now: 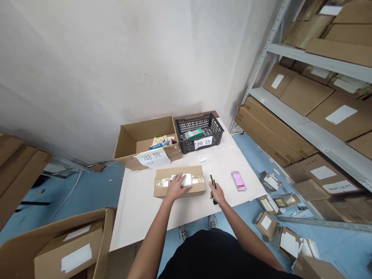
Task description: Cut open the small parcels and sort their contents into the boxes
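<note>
A closed cardboard box lies on the white table, with clear tape running along its top and a white label near the middle. My left hand rests flat on top of it, fingers spread over the tape and part of the label. Just right of the box, my right hand is closed around a black and yellow box cutter, which points away from me. Whether its blade is out is too small to tell. The cutter and the box are apart.
At the table's back stand an open carton with small colourful packages and a black plastic basket holding a green box. A pixelated pink item lies right on the table. Loaded shelves flank the right; a large carton stands front left.
</note>
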A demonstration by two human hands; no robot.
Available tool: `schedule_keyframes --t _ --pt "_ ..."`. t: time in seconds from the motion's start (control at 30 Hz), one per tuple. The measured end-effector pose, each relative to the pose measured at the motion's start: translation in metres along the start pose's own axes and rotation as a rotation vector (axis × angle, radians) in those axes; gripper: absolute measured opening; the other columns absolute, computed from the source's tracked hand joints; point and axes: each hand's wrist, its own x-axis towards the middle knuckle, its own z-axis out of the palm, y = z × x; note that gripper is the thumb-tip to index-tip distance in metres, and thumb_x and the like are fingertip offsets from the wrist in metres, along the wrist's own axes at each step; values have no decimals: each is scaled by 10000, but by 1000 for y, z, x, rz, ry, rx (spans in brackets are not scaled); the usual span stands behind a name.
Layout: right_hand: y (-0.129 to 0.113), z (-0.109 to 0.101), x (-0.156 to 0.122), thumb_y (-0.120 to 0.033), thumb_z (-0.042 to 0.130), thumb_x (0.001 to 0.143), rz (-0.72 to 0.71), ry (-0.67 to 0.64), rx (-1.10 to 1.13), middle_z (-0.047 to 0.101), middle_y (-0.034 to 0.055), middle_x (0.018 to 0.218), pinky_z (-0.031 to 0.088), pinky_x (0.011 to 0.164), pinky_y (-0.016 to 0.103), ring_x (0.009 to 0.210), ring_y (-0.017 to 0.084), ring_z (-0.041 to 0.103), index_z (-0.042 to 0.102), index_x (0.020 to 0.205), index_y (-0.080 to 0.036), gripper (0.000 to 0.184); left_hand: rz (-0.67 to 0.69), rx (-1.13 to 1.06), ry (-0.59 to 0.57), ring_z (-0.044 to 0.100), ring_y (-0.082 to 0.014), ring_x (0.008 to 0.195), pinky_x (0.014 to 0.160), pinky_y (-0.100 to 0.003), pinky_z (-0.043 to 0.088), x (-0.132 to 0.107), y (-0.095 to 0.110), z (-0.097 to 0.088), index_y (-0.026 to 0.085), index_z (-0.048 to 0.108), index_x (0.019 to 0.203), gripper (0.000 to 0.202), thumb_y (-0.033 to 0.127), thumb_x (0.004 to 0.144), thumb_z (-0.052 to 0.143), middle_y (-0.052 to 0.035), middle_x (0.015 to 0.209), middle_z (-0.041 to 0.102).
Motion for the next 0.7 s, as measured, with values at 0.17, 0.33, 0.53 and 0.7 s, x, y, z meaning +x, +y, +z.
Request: schedule_keyframes --t 0.17,0.33,0.53,0.7 --pt "-17 35 18 -649 716 811 -88 12 -215 750 84 1011 530 714 293 913 263 740 515 1100 -247 535 -305 59 54 205 -362 1574 1229 -539 248 -18 -43 -8 230 351 1615 682 562 1023 286 -106 1715 259" --pt "-89 35 89 -637 671 871 -63 65 -397 739 136 1114 523 808 332 1046 302 719 509 1201 -221 555 -410 111 10 419 -440 1432 1106 -581 357 -50 -20 -2 198 411 1581 774 678 988 274 -207 1627 404" --pt "-149 31 128 -532 631 941 -167 113 -486 730 152 1122 502 821 338 1076 304 698 501 1216 -211 443 -185 69 0 585 -321 1204 1014 -440 451 -52 13 -12 246 687 1244 453 497 1014 390 -137 1145 733" --pt "-95 45 68 -649 602 903 -201 102 -336 727 71 967 495 712 327 922 293 720 452 1239 -248 544 -151 14 0 371 -339 1478 1151 -456 365 -9 -12 -38 310 409 1558 611 486 974 445 -68 1672 354"
